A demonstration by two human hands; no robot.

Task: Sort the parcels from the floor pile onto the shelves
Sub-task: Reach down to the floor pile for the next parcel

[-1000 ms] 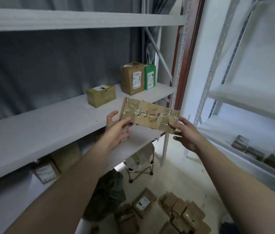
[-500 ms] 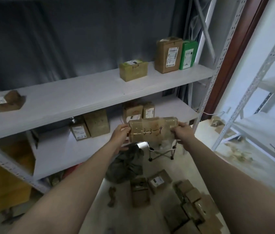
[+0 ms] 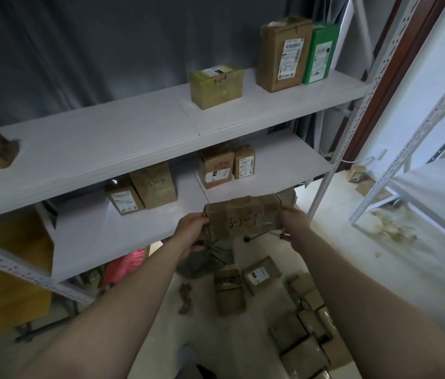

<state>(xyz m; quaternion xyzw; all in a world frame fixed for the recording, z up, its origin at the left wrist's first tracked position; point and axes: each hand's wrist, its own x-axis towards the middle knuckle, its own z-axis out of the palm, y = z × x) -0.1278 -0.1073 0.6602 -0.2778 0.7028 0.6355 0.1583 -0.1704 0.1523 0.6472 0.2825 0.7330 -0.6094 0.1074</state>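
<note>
Both | left hand (image 3: 190,231) grip, right hand (image 3: 293,224) grip | pinching parcel (image 3: 243,221) ends

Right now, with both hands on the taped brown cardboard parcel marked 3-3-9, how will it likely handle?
The taped brown cardboard parcel is probably stiff: held only at its ends by the left hand and right hand, it shows no sag. Likely light, as an end grip alone carries it. Its tape bands may feel slightly slippery.
</note>
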